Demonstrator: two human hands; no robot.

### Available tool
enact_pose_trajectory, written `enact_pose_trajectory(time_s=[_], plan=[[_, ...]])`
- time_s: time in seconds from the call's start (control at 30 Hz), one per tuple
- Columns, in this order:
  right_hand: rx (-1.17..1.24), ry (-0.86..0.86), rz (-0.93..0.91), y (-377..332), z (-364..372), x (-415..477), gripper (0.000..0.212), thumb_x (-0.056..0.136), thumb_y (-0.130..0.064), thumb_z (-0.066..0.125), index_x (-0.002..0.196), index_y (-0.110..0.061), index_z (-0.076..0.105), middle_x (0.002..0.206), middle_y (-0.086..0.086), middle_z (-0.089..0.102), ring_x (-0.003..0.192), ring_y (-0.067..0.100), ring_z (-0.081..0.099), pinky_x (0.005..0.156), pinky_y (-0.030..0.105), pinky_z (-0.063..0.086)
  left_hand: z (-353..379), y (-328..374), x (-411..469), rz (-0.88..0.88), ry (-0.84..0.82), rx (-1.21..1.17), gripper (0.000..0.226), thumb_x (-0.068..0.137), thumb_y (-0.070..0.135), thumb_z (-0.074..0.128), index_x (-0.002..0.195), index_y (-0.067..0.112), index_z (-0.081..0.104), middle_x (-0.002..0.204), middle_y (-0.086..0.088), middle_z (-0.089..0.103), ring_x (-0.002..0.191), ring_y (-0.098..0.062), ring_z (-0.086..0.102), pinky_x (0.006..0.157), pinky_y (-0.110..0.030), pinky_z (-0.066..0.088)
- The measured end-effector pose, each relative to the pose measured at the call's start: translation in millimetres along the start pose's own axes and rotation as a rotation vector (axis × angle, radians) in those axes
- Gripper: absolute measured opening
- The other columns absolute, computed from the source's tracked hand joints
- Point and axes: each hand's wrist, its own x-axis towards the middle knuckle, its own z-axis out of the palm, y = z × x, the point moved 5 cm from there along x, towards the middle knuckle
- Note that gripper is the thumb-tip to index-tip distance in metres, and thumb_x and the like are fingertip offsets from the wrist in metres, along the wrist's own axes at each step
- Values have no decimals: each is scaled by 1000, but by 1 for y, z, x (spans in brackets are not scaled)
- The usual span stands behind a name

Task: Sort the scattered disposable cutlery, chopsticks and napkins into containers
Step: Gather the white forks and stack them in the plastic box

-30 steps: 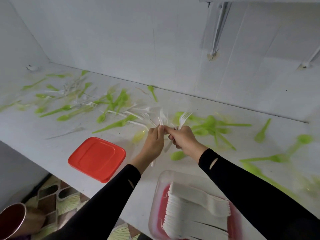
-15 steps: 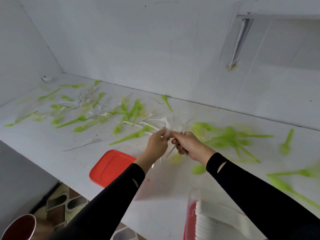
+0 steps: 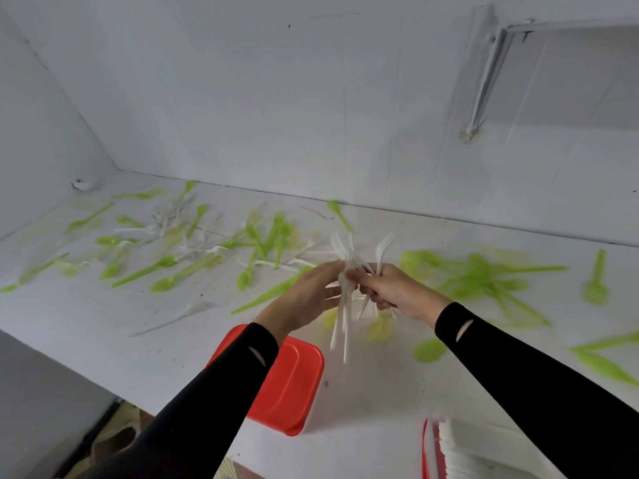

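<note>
roughly upright, white forks (image 3: pixel 340 323) point tines up.

I'm looking at a white counter (image 3: pixel 103 344) running into a corner of pale walls (image 3: pixel 276 98). A bracket (image 3: pixel 485 74) is propping a shelf (image 3: pixel 574 24) at upper right; patterned floor (image 3: pixel 117 433) is showing below the counter's edge, lower left.

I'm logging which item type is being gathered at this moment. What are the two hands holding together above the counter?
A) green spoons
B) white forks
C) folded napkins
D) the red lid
B: the right hand and left hand meet around a bunch of white forks, whose tines fan out above the fingers while the handles hang below.
</note>
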Motion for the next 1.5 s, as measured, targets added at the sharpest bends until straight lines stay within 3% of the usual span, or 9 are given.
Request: enact_pose_trajectory(time_s=[0.17,0.57,0.73,0.93,1.1,1.27,1.33,1.43,1.5], plan=[[-39,-11,42,8,5,7,22,95,-38,61,84,-20,54,61,-5,40,47,9,28,44,21,23,1,-3,10,76,44,64,34,106,18,39,116,-8,57,98,-17,61,89,-20,60,85,-25,52],[95,92,120,32,3,9,22,93,-6,41,109,-21,38,84,9,51,54,14,38,49,26,34,-35,-26,28,-31,356,-602,12,104,14,37,107,12,49,78,-4,47,57,-14,46,50,-23,46],[9,67,65,36,6,7,22,97,-10,49,116,-17,57,81,4,65,53,14,43,50,26,37,-38,-30,30,-41,389,-599,25,98,-9,32,103,6,52,84,-5,52,70,-13,52,63,-22,53],[-69,46,18,36,6,7,20,100,-27,48,106,-15,62,70,-1,54,50,11,34,49,23,29,-48,-32,29,78,438,-604,13,102,10,47,104,1,56,93,-12,63,75,-19,68,67,-27,60],[-81,77,-31,40,6,9,25,100,-36,52,119,-21,58,62,-8,47,51,3,40,50,18,33,-46,-40,31,2,473,-458,5,103,16,46,100,14,49,80,-4,50,55,-9,49,48,-20,46],[-264,209,-180,37,3,11,28,99,-34,54,105,-10,65,59,-16,43,52,1,41,58,20,35,-37,-39,29,-73,364,-462,27,102,41,43,108,16,49,73,0,40,48,-6,37,45,-17,36],[-404,249,-219,35,4,11,31,98,-37,55,122,-21,66,62,-23,48,53,1,51,58,18,41,-32,-37,28,-106,295,-429,45,97,55,44,108,12,52,71,1,40,53,-8,39,49,-18,38],[-539,224,-216,38,9,11,30,99,-38,52,125,-29,65,61,-23,52,45,5,41,52,23,34,-31,-36,27,-86,261,-358,33,95,40,55,99,7,56,73,-1,40,58,-9,43,53,-19,41],[-547,214,-208,41,10,12,36,100,-41,49,105,-13,71,64,-20,59,44,8,30,51,28,28,-33,-38,26,-80,298,-345,26,99,29,52,97,4,55,73,-3,43,60,-10,45,57,-21,44]])
